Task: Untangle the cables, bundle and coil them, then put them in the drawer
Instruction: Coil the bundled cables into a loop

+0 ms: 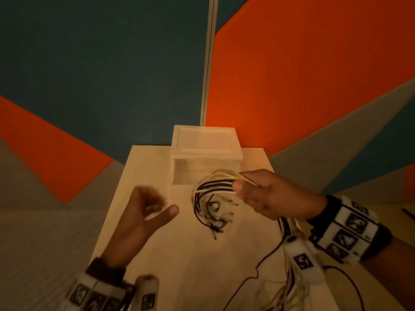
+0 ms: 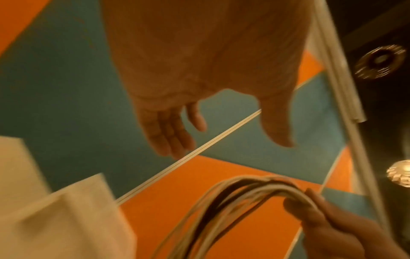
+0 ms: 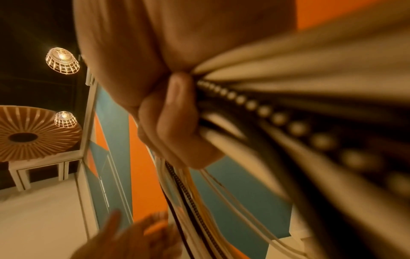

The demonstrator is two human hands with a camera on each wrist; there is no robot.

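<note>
My right hand (image 1: pixel 251 189) grips a bundle of white, black and yellow cables (image 1: pixel 215 185) above the table, just in front of the drawer unit (image 1: pixel 205 153). The cables arc left from my fist and their ends hang down to the tabletop (image 1: pixel 213 218). The right wrist view shows my fingers (image 3: pixel 175 122) curled tight round the cables (image 3: pixel 266 98). My left hand (image 1: pixel 150 212) hovers to the left of the bundle, empty, fingers loosely bent and thumb out. From the left wrist it shows relaxed (image 2: pixel 173 126), with the cable bundle (image 2: pixel 244 191) below it.
The translucent white drawer unit stands at the table's far edge, against the orange and teal wall. More cable tails (image 1: pixel 289 286) trail off the table's near right side, and a thin black cable (image 1: pixel 258 265) loops over the light wooden table (image 1: pixel 179 254).
</note>
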